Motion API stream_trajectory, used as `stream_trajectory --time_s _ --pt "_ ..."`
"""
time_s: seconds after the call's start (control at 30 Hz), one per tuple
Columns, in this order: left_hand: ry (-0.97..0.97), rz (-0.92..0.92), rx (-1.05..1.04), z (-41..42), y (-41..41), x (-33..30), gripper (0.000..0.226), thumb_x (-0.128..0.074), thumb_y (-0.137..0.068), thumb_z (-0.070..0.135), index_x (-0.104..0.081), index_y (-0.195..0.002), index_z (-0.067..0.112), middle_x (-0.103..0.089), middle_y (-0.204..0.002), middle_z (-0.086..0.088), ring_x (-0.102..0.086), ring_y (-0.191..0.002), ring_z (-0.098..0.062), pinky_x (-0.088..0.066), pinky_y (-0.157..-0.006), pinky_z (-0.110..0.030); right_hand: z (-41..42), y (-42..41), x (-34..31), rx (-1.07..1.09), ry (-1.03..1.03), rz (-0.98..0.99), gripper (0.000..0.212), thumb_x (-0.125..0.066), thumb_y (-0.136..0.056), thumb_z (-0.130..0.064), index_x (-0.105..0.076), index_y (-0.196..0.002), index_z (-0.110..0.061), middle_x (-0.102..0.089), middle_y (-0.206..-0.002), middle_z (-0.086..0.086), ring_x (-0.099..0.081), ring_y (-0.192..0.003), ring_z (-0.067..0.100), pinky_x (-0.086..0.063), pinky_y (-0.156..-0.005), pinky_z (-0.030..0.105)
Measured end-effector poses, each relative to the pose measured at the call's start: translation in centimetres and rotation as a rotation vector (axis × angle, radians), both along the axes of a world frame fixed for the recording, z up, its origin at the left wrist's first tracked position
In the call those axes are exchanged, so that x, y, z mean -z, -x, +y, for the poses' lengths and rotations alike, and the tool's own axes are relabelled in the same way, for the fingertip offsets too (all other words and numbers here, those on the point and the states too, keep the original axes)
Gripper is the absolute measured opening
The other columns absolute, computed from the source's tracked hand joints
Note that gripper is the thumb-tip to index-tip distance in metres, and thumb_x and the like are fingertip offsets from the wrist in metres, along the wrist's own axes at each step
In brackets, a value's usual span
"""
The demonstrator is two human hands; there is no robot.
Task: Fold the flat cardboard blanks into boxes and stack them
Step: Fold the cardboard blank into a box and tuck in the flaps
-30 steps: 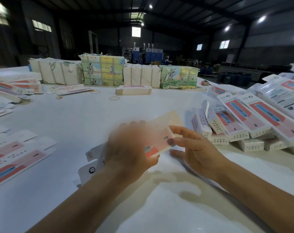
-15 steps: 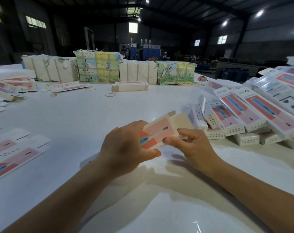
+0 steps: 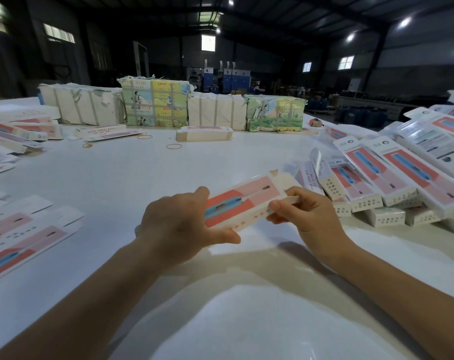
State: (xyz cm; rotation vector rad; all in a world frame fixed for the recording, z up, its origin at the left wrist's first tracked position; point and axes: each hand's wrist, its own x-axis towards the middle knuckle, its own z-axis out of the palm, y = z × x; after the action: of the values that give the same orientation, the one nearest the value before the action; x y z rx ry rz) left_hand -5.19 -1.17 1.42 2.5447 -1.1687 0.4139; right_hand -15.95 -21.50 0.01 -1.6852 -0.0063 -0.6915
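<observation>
A long pink, red and white carton with a blue thermometer picture is held above the white table, opened into box shape. My left hand grips its near left end, thumb underneath. My right hand pinches the carton's far right end, where a plain cardboard flap stands open. Folded boxes of the same print lie heaped at the right. Flat blanks lie spread at the left.
Strapped bundles of blanks line the table's far edge, with a small stack in front of them. Rubber bands lie loose on the table. More flat blanks sit at the far left.
The carton has gone from a blurred flat piece over the table to a raised, squared-up box held between both hands. My right hand has shifted onto its far end.
</observation>
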Motion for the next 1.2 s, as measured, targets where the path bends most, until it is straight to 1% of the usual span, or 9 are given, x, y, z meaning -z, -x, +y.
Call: stream_trajectory --time_s 0.13,0.3,0.47,0.57,0.7,0.87,0.97,1.1,1.2 --pt "-0.011 -0.072 0.007 -0.3 -0.3 0.3 0.074 -0.022 -0.047 0.091 -0.032 -0.096 0.037 -0.051 -0.087 0.018 -0.050 -0.055 -0.005 -0.038 -0.047 -0.016 -0.1 0.0 0.0 -0.005 -0.015 0.023 0.009 -0.068 -0.077 -0.013 -0.066 -0.075 -0.005 -0.073 -0.075 0.003 -0.065 -0.062 0.016 -0.054 -0.062 0.022" --pt "0.092 -0.039 0.063 -1.2 0.5 1.4 0.089 -0.013 -0.055 0.087 -0.035 -0.123 0.034 -0.054 -0.110 0.017 -0.057 -0.077 -0.007 -0.042 -0.058 -0.014 0.6 0.2 -0.1 0.015 0.040 0.010 0.009 -0.065 -0.084 -0.003 -0.066 -0.078 -0.010 -0.070 -0.065 -0.002 -0.064 -0.059 0.014 -0.054 -0.062 0.023" --pt "0.248 0.009 0.027 -1.5 0.9 1.3 0.068 -0.017 -0.061 0.087 -0.037 -0.104 0.038 -0.049 -0.093 0.022 -0.053 -0.061 -0.002 -0.040 -0.050 -0.014 0.5 0.1 -0.7 0.344 0.125 -0.061 0.037 -0.070 -0.082 -0.016 -0.054 -0.111 -0.031 -0.061 -0.101 -0.004 -0.062 -0.076 0.012 -0.054 -0.064 0.026" --pt "0.287 0.022 -0.036 -1.6 1.0 1.1 0.064 -0.017 -0.060 0.088 -0.032 -0.097 0.039 -0.047 -0.086 0.023 -0.052 -0.059 0.000 -0.041 -0.048 -0.015 0.6 0.2 -0.9 0.496 0.313 -0.148 0.036 -0.067 -0.085 -0.012 -0.059 -0.119 -0.023 -0.052 -0.099 -0.011 -0.055 -0.075 0.000 -0.048 -0.068 0.013" --pt "0.246 -0.052 -0.077 -1.8 1.6 1.3 0.065 -0.017 -0.062 0.085 -0.034 -0.101 0.036 -0.054 -0.095 0.017 -0.057 -0.065 -0.008 -0.046 -0.053 -0.019 1.9 0.1 -0.2 0.397 0.407 -0.147 0.037 -0.056 -0.093 -0.013 -0.052 -0.116 -0.042 -0.053 -0.097 -0.014 -0.055 -0.080 0.004 -0.047 -0.070 0.016" --pt "0.156 -0.182 -0.090 -2.2 2.3 1.4 0.085 -0.001 -0.056 0.085 -0.040 -0.109 0.030 -0.057 -0.100 0.013 -0.056 -0.070 -0.009 -0.045 -0.057 -0.018 2.1 0.5 -0.4 0.359 0.447 -0.132 0.026 -0.052 -0.096 -0.016 -0.063 -0.104 -0.038 -0.057 -0.088 -0.003 -0.054 -0.075 0.007 -0.045 -0.067 0.025" --pt "0.117 -0.213 -0.093 -2.0 2.4 1.3 0.080 -0.011 -0.061 0.083 -0.041 -0.113 0.029 -0.058 -0.103 0.013 -0.053 -0.070 -0.009 -0.040 -0.056 -0.018 1.9 0.5 -0.5 0.335 0.355 -0.092 0.034 -0.055 -0.093 -0.008 -0.062 -0.102 -0.040 -0.059 -0.079 -0.003 -0.054 -0.064 0.007 -0.045 -0.063 0.026" --pt "0.075 -0.274 -0.054 -1.7 2.5 0.8 0.071 -0.034 -0.067 0.075 -0.056 -0.104 0.019 -0.066 -0.090 0.003 -0.061 -0.063 -0.016 -0.039 -0.051 -0.021 1.2 0.3 -0.5 0.195 0.149 0.144 0.069 -0.055 -0.092 -0.005 -0.025 -0.144 -0.037 -0.057 -0.074 -0.007 -0.055 -0.063 0.007 -0.045 -0.060 0.023" --pt "0.022 -0.346 -0.022 -1.8 2.5 0.7 0.060 -0.056 -0.064 0.069 -0.063 -0.085 0.013 -0.065 -0.069 -0.002 -0.057 -0.046 -0.019 -0.030 -0.044 -0.019 1.2 0.2 -0.5 0.162 0.159 0.283 0.061 -0.056 -0.090 -0.006 -0.037 -0.144 -0.029 -0.057 -0.078 -0.007 -0.052 -0.065 0.010 -0.042 -0.057 0.020"
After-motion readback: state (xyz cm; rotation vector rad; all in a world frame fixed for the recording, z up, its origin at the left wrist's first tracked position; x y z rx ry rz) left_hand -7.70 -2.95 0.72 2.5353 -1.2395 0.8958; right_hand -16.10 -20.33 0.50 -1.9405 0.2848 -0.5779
